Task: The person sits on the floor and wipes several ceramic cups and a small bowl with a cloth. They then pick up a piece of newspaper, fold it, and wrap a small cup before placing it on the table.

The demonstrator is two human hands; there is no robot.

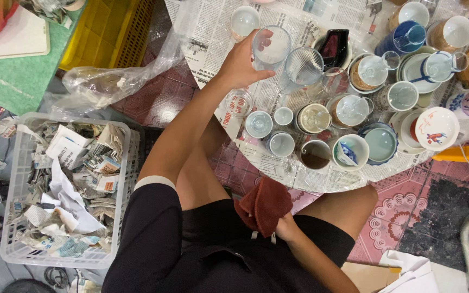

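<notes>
Right hand (284, 223) bunches a dark red cloth (264, 205) in the lap; left hand (240, 64) grips a clear glass (271, 46), judged mid set-down, needing a gap among cups on the newspaper (213, 32)

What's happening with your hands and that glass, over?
Left hand holding clear glass at its rim, over the newspaper. Right hand clutching red cloth at lap. Cups crowded close by.

Clear glossy glass tumbler (271, 46), soft matt red cloth (264, 205), glazed ceramic cups (281, 144) on crinkled newspaper (207, 49).
</notes>
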